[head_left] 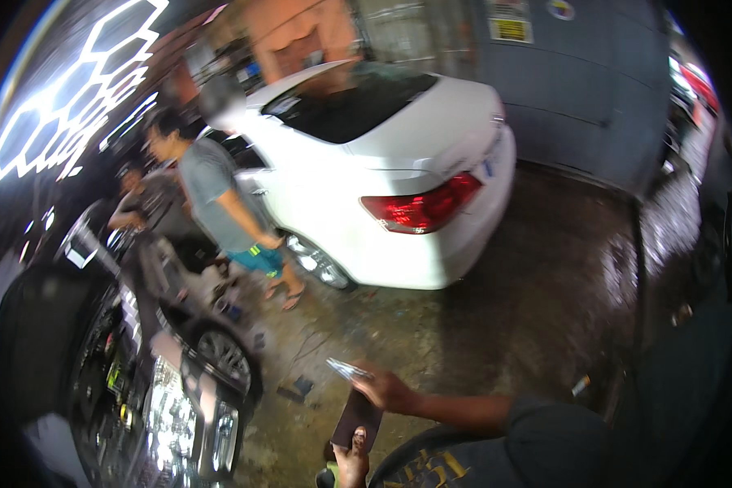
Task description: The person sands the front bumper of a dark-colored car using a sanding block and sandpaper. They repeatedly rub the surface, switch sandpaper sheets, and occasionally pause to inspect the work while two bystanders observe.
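My right hand [389,392] reaches in from the right, its fingers closed on a shiny, silvery, pointed piece [348,370] whose kind is too blurred to make out. Just below, my left hand [352,462] grips the lower end of a dark brown, flat, rectangular piece [358,421], with the thumb on top. The upper end of that flat piece lies close under my right hand; whether the two touch is unclear. Below the left hand, a small yellow-green thing [332,472] partly shows at the lower edge.
A white sedan [419,183] stands ahead. On the left is a dark car [211,346] with its engine bay exposed. A person in a grey shirt [211,195] stands between them, another person [130,199] behind. Small dark items [297,389] lie on the wet floor near a grey wall [573,89].
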The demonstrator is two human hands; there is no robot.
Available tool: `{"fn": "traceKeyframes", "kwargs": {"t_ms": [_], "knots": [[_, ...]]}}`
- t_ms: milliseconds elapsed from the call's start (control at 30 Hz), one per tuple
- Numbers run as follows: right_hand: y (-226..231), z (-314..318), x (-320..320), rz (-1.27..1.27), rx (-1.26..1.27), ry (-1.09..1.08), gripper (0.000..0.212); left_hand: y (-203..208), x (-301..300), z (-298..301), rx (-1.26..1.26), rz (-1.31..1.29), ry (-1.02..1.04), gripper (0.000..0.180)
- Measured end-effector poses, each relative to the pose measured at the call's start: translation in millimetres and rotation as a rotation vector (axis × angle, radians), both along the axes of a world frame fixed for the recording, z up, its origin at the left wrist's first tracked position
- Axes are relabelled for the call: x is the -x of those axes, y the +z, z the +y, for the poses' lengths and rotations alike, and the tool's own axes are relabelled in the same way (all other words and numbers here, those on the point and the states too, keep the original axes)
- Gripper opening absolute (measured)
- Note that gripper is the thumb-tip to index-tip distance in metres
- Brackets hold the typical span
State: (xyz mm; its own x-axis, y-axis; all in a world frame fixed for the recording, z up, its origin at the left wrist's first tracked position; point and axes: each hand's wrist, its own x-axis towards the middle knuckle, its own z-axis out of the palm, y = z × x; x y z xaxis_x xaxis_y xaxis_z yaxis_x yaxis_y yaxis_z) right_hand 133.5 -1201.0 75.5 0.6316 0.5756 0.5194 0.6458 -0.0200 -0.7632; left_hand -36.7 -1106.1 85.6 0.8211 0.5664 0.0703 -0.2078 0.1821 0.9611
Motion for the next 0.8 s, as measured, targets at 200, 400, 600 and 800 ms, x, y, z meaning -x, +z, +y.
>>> {"fn": "traceKeyframes", "kwargs": {"t_ms": [200,400,600,800], "knots": [[43.4,-3.5,62.6,0.892,-0.265,0.296,0.039,-8.5,-8.7,33.4,0.146,-0.046,0.359,0.043],[35.0,9.6,64.1,0.671,-0.205,0.537,0.039,-33.4,11.3,29.7,-0.314,0.204,0.122,0.063],[83.3,2.6,78.4,-0.091,-0.105,0.639,0.042,28.4,22.6,19.4,-0.252,0.165,-0.121,0.087],[45.0,19.0,41.5,0.128,-0.010,0.358,0.044,9.4,14.2,6.3,-0.338,0.084,-0.034,0.081]]}}
